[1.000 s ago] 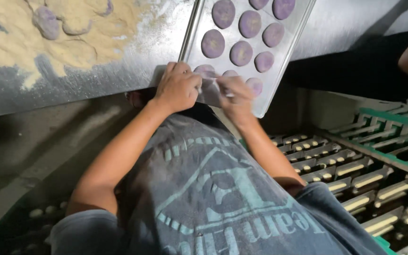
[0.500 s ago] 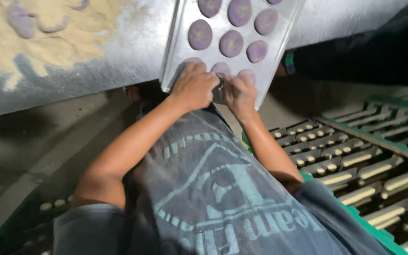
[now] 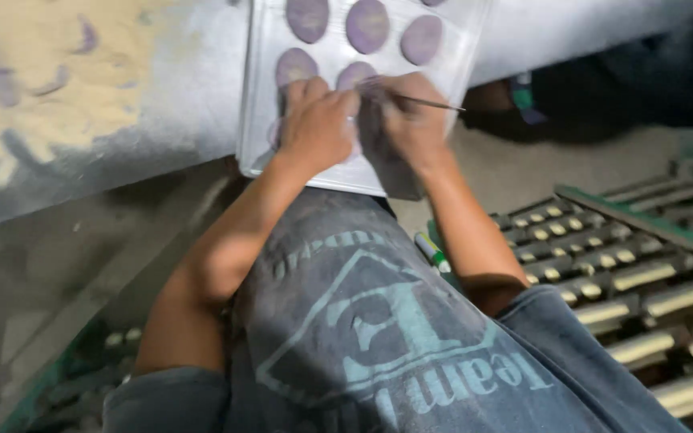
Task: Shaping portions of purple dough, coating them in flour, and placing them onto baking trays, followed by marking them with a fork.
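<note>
Tray top cut off, hands blurred

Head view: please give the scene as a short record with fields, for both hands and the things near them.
left hand: rests on the metal tray, fingers spread
right hand: on the tray, holds a thin stick
tray content: purple dough discs in rows
left of the tray: yellowish flour on the metal table
lower right: roller rack

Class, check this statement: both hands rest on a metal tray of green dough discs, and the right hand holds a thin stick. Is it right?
Not quite. The head view shows the dough discs are purple, not green. The rest holds: the left hand and right hand rest on the metal tray, and the right hand holds a thin stick.
</note>
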